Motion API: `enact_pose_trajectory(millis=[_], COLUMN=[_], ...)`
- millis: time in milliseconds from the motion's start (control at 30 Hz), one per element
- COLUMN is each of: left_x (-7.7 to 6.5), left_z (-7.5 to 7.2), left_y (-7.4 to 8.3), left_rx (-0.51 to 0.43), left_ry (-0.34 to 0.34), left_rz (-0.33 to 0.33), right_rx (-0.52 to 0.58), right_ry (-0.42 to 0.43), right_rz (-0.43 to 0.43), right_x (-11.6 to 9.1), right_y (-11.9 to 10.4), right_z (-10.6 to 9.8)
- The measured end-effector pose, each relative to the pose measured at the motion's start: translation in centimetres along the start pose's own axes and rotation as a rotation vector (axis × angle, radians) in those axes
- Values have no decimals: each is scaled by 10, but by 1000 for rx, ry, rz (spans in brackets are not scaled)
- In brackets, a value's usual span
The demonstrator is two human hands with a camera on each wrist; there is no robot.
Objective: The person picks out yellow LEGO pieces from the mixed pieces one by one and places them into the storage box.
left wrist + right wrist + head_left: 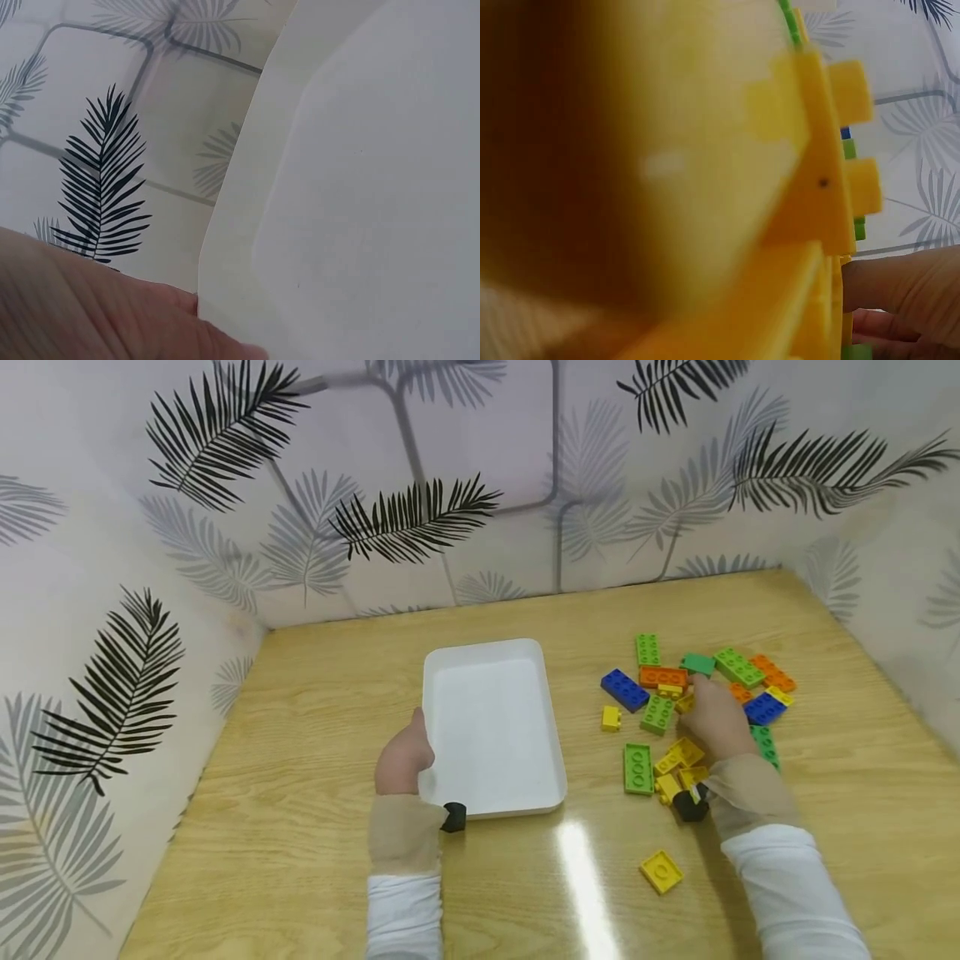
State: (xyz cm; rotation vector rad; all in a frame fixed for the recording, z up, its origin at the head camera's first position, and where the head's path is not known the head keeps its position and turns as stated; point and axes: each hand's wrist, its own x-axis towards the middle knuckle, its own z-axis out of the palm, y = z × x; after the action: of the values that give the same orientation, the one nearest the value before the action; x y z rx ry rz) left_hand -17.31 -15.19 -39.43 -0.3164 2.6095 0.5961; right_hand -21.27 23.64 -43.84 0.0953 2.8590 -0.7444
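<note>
A white rectangular tray lies on the table with a bare floor. My left hand grips its left wall, with the thumb over the rim and the other fingers mostly hidden outside. Over the pile of toy building bricks, my right hand reaches down with its fingers pointing away from me. A yellow brick and a dark green brick are right at its fingertips. In the right wrist view, yellow bricks cover part of the fingers, and I cannot tell whether they hold a brick.
Green, orange, blue and yellow bricks surround the right hand, including a blue brick and a light green brick. A flat yellow brick lies apart, nearer me. Behind the wooden table stands a leaf-patterned wall.
</note>
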Motion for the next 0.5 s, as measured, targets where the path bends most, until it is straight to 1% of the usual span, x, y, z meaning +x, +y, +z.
enact_pose_trajectory(millis=[133, 333, 433, 500], left_x=[1, 0, -2, -3], left_z=[2, 7, 10, 11], left_y=[4, 9, 11, 12], left_rx=[5, 26, 19, 16], left_ry=[-13, 8, 3, 0], left_rz=[-1, 22, 18, 16], right_rx=[11, 43, 26, 4], right_ry=[-13, -29, -16, -9], right_rz=[2, -16, -55, -89], right_x=[0, -3, -5, -7], right_y=[-4, -16, -28, -39], right_z=[-4, -11, -13, -14])
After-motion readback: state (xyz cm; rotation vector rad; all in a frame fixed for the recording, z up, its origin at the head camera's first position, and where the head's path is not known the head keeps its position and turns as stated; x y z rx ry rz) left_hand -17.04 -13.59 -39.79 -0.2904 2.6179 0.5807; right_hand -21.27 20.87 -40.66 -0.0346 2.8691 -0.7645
